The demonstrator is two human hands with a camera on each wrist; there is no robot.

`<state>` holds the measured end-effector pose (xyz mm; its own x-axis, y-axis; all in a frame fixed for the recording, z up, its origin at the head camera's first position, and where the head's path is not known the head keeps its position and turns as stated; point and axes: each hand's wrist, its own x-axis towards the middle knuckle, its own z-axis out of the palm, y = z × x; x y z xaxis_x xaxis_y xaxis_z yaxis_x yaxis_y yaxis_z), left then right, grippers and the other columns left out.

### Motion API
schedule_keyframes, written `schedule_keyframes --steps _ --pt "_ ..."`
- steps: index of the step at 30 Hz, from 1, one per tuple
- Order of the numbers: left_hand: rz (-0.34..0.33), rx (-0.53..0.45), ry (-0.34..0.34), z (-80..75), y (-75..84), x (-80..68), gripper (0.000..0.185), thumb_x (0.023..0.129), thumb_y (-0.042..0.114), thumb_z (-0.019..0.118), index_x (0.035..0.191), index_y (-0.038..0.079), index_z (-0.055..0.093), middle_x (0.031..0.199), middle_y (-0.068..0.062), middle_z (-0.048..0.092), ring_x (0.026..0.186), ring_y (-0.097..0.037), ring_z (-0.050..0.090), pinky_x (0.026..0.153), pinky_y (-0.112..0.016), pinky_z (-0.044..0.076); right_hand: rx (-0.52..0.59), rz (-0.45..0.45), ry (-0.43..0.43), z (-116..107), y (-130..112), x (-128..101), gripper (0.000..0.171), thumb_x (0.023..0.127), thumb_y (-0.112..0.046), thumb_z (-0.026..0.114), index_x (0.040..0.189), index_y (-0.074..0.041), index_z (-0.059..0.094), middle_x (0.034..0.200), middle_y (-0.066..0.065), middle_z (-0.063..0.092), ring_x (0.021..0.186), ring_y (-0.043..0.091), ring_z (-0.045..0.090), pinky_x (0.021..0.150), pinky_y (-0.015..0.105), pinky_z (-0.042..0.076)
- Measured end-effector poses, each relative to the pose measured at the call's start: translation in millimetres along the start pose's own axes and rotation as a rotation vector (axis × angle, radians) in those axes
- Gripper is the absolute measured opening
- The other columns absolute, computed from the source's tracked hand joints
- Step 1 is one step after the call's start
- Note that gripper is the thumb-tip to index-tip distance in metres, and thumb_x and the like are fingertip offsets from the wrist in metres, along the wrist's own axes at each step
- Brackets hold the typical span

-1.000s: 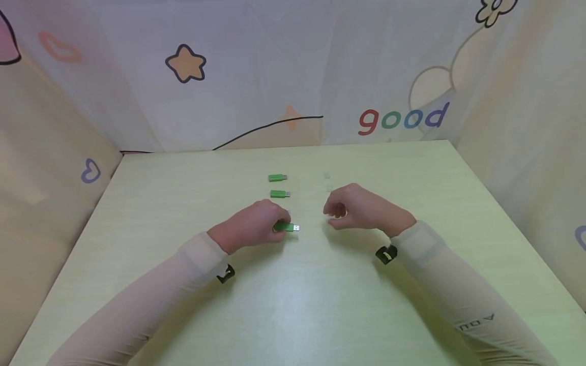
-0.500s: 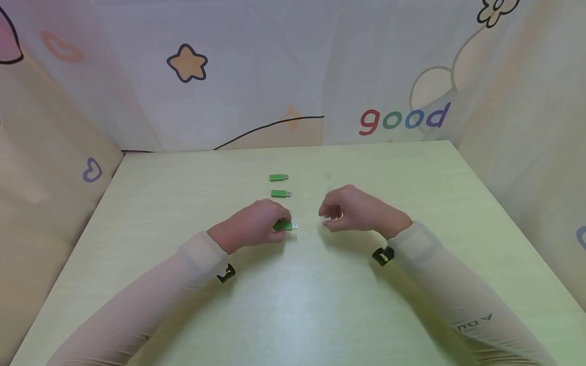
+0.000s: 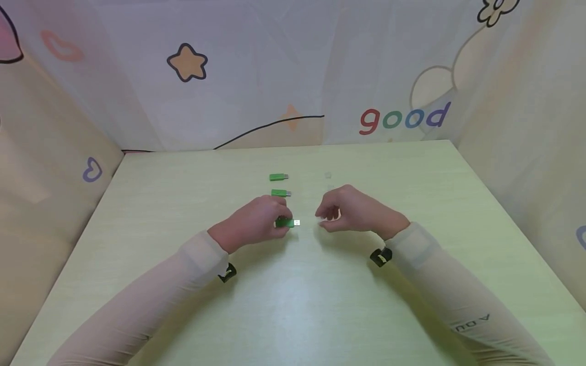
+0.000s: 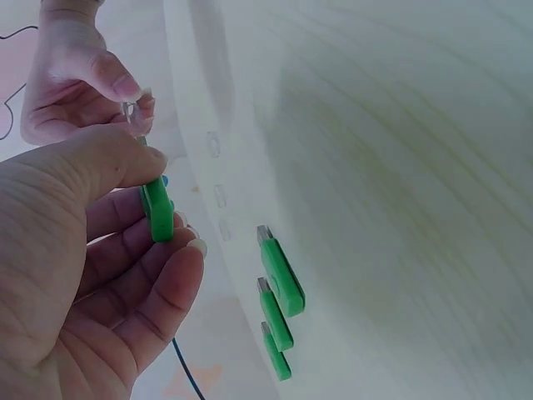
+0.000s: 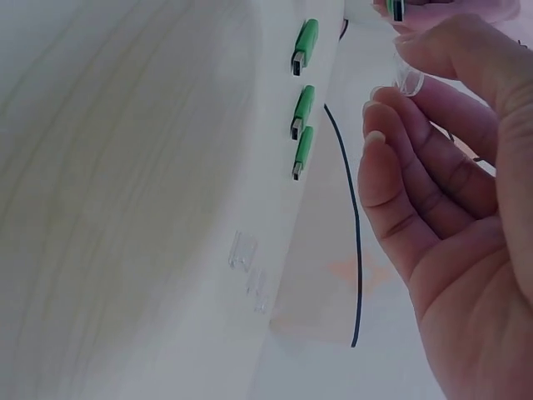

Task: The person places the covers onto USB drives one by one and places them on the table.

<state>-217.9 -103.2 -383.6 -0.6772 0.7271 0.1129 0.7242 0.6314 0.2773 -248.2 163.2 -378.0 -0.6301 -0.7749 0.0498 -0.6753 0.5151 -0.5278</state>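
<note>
My left hand [image 3: 280, 221] pinches a green USB stick [image 3: 286, 222] just above the pale green table [image 3: 293, 305], its bare metal plug pointing right. In the left wrist view the same stick [image 4: 156, 212] sits between thumb and fingers. My right hand [image 3: 326, 217] hovers a short gap to the right with curled fingers, pinching a small clear cap [image 5: 408, 81]. That cap [image 4: 132, 112] faces the plug without touching it.
More green USB sticks [image 3: 277, 177] [image 3: 280, 193] lie in a column behind my left hand; the wrist view shows three sticks [image 4: 281, 271]. Spare clear caps [image 3: 327, 175] [image 5: 241, 250] lie behind my right hand. Patterned curtain walls enclose the table.
My left hand has raised the stick slightly and turned it. My right hand has drifted left with the cap, narrowing the gap to the plug.
</note>
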Motion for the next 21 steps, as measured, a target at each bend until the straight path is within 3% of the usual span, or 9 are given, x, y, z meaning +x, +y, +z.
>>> schedule_keyframes --steps 7,21 --pt "0.001 -0.039 -0.005 -4.5 2.8 1.6 0.008 0.088 0.011 0.076 0.094 0.008 0.079 0.084 0.001 0.068 0.073 -0.010 0.056 0.067 -0.019 0.049 0.017 0.013 0.005 2 -2 2 0.013 0.085 -0.014 0.083 0.098 -0.013 0.081 0.087 -0.009 0.073 0.075 0.007 0.064 0.075 0.033 0.060" --pt "0.029 -0.075 0.032 -7.6 7.2 2.4 0.005 0.086 0.006 0.073 0.087 0.010 0.077 0.080 0.001 0.066 0.071 -0.007 0.053 0.067 -0.020 0.048 0.159 -0.070 0.103 11 -5 5 0.013 0.083 -0.009 0.085 0.095 -0.013 0.082 0.084 -0.010 0.073 0.072 0.009 0.065 0.070 0.042 0.060"
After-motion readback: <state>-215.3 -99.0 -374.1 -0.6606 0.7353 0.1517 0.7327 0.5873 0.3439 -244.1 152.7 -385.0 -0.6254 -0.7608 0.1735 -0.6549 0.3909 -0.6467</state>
